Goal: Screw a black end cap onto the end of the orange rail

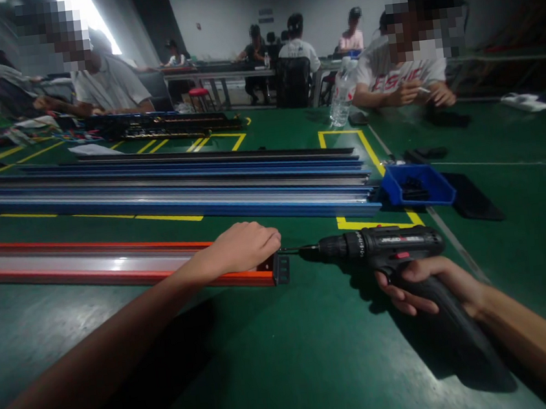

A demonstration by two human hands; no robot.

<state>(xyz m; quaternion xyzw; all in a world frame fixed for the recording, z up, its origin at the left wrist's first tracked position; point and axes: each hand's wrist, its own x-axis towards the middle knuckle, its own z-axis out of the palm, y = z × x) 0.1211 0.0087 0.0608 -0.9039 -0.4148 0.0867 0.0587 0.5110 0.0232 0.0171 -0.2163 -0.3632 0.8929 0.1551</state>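
Note:
My right hand [420, 283] is wrapped around the handle of a black cordless drill [394, 244]. The drill lies level and points left, its long thin bit [298, 248] meeting the end of a long orange-red channel profile [113, 265]. On that end sits a black slotted end cap [282, 270]. My left hand [247, 245] is closed over the profile's end beside the cap, with its fingertips close to the bit's tip. The back of the hand hides most of those fingers and whatever lies under them.
Beyond lies a bundle of long blue and black profiles [233, 192]. A blue bin [440, 194] of small dark parts stands at its right end, near a dark flat pad [472, 195]. Plastic bottles [340, 96] stand farther back. Co-workers sit across the green table [280, 366].

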